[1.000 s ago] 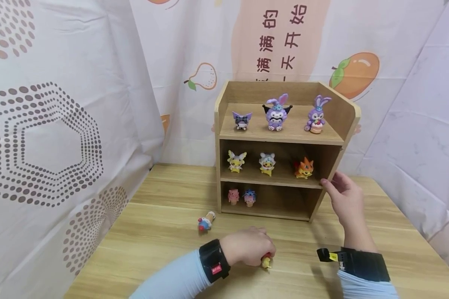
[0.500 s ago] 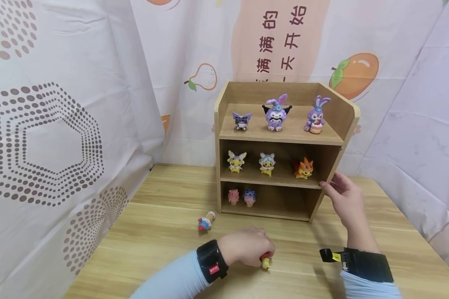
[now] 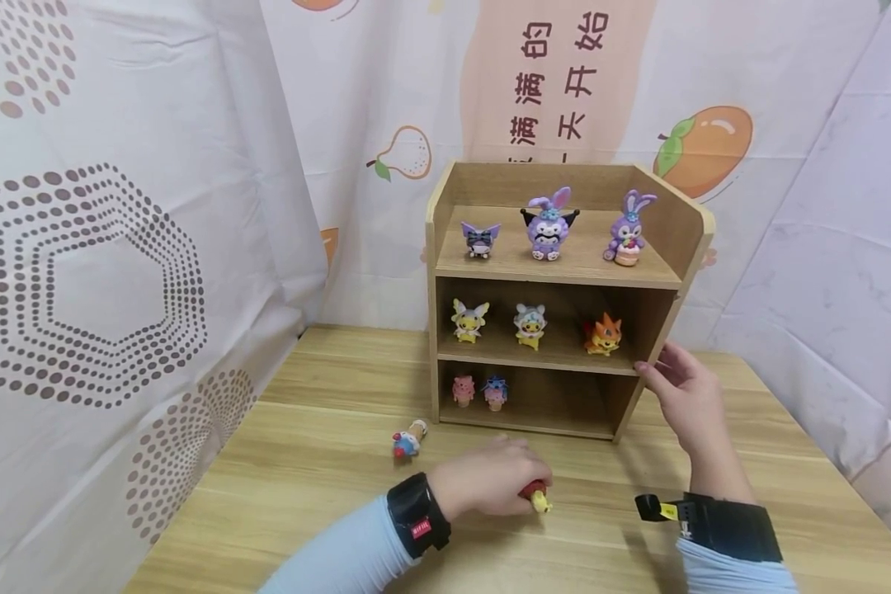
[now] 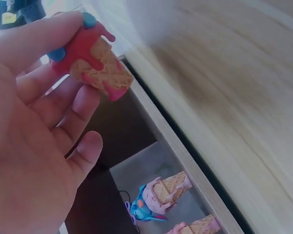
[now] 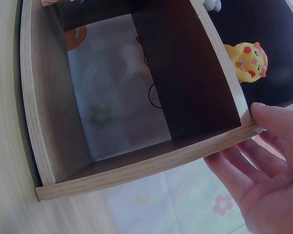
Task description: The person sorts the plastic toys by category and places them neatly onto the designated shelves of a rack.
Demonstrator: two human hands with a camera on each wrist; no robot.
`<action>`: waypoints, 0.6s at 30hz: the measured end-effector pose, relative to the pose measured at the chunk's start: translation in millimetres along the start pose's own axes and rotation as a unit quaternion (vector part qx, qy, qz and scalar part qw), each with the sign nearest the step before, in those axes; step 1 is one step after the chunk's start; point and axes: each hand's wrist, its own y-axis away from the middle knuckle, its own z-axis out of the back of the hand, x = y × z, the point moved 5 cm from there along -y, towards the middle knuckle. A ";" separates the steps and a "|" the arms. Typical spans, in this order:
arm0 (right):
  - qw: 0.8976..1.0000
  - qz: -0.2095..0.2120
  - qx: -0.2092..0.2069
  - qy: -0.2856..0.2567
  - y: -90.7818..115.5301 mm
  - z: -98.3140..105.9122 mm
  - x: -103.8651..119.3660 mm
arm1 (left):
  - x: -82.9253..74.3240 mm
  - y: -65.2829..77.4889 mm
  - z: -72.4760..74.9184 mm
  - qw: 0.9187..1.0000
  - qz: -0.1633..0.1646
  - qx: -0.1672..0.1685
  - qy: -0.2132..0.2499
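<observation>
My left hand (image 3: 493, 478) pinches an ice-cream-cone figurine (image 4: 100, 63) between thumb and fingers, in front of the shelf. It has red dripping icing, blue bits and a waffle cone; the head view shows mostly its red and yellow end. My right hand (image 3: 686, 396) grips the right side panel of the small wooden shelf (image 3: 549, 281), its thumb at the front edge by the middle board. On the bottom level, at the left, stand a pink cone figurine (image 3: 464, 391) and a blue-and-pink cone figurine (image 3: 495, 393).
Another cone figurine (image 3: 409, 439), blue and red, lies on the wooden table (image 3: 327, 478) left of the shelf. Three purple figurines, one a rabbit with a cake (image 3: 627, 229), stand on top. The middle level holds two yellow-and-white figurines and an orange one (image 3: 604, 335).
My left hand has moved slightly away from me toward the shelf, carrying the cone figurine, whose yellow end has shifted up and right. My right hand stays on the shelf side.
</observation>
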 end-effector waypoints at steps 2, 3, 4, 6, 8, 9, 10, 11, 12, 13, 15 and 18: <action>1.000 0.001 0.002 0.003 0.1 0.1 -0.3 | 2.0 0.6 3.5 1.000 0.006 -0.015 0.009; 1.000 0.001 0.004 0.004 0.2 0.2 -0.7 | 3.2 1.0 5.0 1.000 0.010 -0.022 0.012; 1.000 0.001 0.006 0.004 0.3 0.1 -1.2 | 4.5 1.2 6.2 0.999 0.013 -0.030 0.016; 1.000 0.001 0.012 0.003 0.5 0.3 -2.3 | 7.0 1.5 8.8 0.998 0.018 -0.047 0.023; 1.000 0.002 0.015 0.000 0.8 0.4 -2.4 | 9.3 1.7 11.3 0.997 0.022 -0.064 0.029; 1.000 0.002 0.016 0.000 0.9 0.3 -2.5 | 10.4 1.7 12.8 0.996 0.023 -0.074 0.032; 1.000 0.003 0.018 0.000 1.0 0.4 -2.4 | 11.6 1.6 14.3 0.996 0.024 -0.083 0.033; 1.000 0.004 0.019 0.000 1.0 0.5 -2.4 | 12.7 1.7 16.1 0.995 0.026 -0.090 0.035; 1.000 0.005 0.020 -0.003 0.8 0.4 -2.1 | 13.6 1.9 18.0 0.994 0.028 -0.097 0.039; 1.000 0.004 0.021 -0.007 0.8 0.2 -1.8 | 14.8 2.2 19.9 0.993 0.031 -0.103 0.042; 1.000 0.004 0.024 -0.014 0.5 -0.2 -1.9 | 16.7 2.7 23.7 0.992 0.035 -0.114 0.045; 0.999 0.005 0.025 -0.019 0.2 -0.2 -1.0 | 19.0 3.0 29.0 0.990 0.042 -0.128 0.050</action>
